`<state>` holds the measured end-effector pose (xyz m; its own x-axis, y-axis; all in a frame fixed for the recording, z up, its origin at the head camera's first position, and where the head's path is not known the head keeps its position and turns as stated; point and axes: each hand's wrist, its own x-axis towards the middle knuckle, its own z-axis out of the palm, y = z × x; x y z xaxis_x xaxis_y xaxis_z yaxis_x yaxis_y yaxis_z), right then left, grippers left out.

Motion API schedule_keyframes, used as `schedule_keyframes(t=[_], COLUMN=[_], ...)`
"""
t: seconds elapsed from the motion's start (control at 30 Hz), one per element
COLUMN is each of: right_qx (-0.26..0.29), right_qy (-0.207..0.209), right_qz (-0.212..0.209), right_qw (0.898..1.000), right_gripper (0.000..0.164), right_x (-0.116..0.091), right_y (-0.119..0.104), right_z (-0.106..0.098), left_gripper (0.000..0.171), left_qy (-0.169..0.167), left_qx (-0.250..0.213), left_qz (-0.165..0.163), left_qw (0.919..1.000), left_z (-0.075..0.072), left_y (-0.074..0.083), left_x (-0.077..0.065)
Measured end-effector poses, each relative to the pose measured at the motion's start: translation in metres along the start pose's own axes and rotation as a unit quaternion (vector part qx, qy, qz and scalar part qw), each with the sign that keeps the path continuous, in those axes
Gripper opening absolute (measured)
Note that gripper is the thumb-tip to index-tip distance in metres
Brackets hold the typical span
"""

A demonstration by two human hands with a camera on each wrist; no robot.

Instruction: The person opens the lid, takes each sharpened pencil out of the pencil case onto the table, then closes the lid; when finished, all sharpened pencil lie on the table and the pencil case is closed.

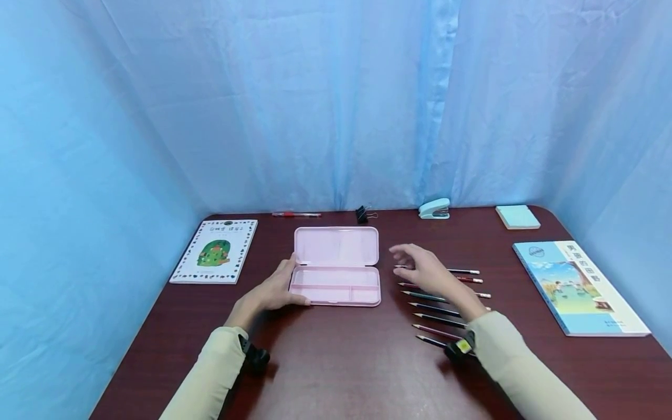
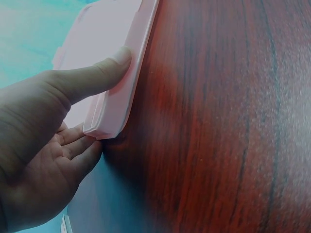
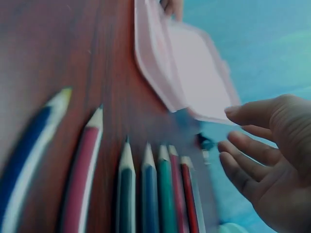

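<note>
A pink pencil case point(image 1: 336, 246) lies unfolded on the table, its lid tipped back and its lower half split by thin dividers. At its front left corner my left hand point(image 1: 270, 290) grips the case, thumb along the front wall and fingers at the side, as the left wrist view shows. My right hand point(image 1: 426, 272) hovers to the right of the case, over the far end of a row of pencils point(image 1: 441, 320). Its fingers are loosely bent with nothing between them. Several sharpened pencils point(image 3: 82, 179) lie side by side, tips toward the case.
A white booklet point(image 1: 213, 254) lies at the left. Along the back are a red pen point(image 1: 296, 214), a black binder clip point(image 1: 361, 214), a light blue stapler point(image 1: 434, 209) and a sticky note pad point(image 1: 517, 216). A thicker book point(image 1: 577, 289) lies at the right. Blue curtains point(image 1: 315, 105) hang behind.
</note>
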<state>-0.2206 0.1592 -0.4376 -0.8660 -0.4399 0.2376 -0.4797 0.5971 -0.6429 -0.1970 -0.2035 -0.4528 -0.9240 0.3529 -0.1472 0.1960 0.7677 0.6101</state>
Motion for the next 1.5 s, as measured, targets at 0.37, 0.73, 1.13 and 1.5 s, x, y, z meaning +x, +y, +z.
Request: schedule_keyframes(t=[0.37,0.73,1.13,1.5], right_qx=[0.096,0.067,0.026,-0.019], right_qy=[0.048,0.084,-0.017,-0.113], right_qz=[0.094,0.063,0.010,0.064], right_qw=[0.990,0.992,0.999,0.991], right_gripper=[0.052,0.030,0.038,0.085], right_x=[0.055,0.053,0.016,-0.004], right_y=[0.010,-0.009,-0.028,-0.031], right_z=[0.036,0.032,0.026,0.046], left_gripper=[0.119,0.129,0.091,0.076], left_qy=[0.008,0.049,0.070,0.090], left_qx=[0.007,-0.038,-0.161,-0.003], left_qz=[0.004,0.003,-0.010,0.026], left_qw=[0.9999,0.9980,0.9845,0.9956], left_z=[0.003,0.007,0.003,0.004], left_y=[-0.001,0.001,-0.003,0.005], left_x=[0.001,-0.002,-0.013,-0.010])
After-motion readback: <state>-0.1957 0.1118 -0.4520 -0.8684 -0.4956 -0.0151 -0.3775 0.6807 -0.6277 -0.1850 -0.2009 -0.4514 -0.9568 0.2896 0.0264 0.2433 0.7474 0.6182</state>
